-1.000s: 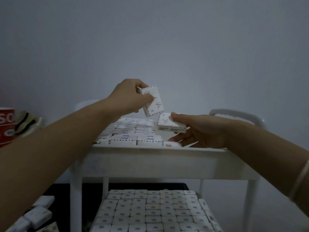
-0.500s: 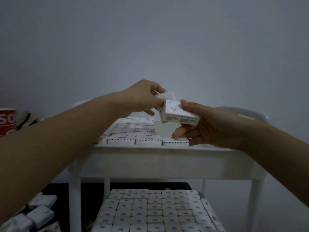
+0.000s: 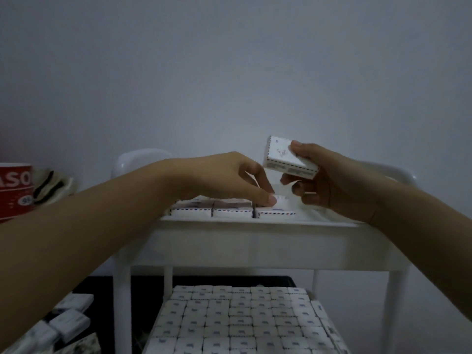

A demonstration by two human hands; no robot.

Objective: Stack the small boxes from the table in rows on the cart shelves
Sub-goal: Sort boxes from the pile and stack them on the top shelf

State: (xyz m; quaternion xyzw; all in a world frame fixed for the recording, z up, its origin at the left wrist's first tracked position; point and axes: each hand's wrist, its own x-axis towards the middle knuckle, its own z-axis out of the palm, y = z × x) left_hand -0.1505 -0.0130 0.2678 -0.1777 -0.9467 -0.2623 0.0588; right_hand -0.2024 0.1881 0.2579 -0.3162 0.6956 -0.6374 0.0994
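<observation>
Left hand [image 3: 224,177] angled down, fingertips [image 3: 271,199] on the end box [image 3: 277,214] of the front row [image 3: 212,212] on the top shelf [image 3: 255,241], centre frame, likely seating it flush; pinching or only pressing, cannot tell. Right hand [image 3: 332,182] grips a second box [image 3: 286,159], tilted, just above and right of that spot, probably queued as next in the row. Lower-shelf boxes [image 3: 242,320], bottom centre, look fully packed; loose boxes [image 3: 69,320] lie lower left, not yet shelved.

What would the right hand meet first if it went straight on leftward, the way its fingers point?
Its held box would likely reach the left hand first, above the top shelf; depth is unclear.
</observation>
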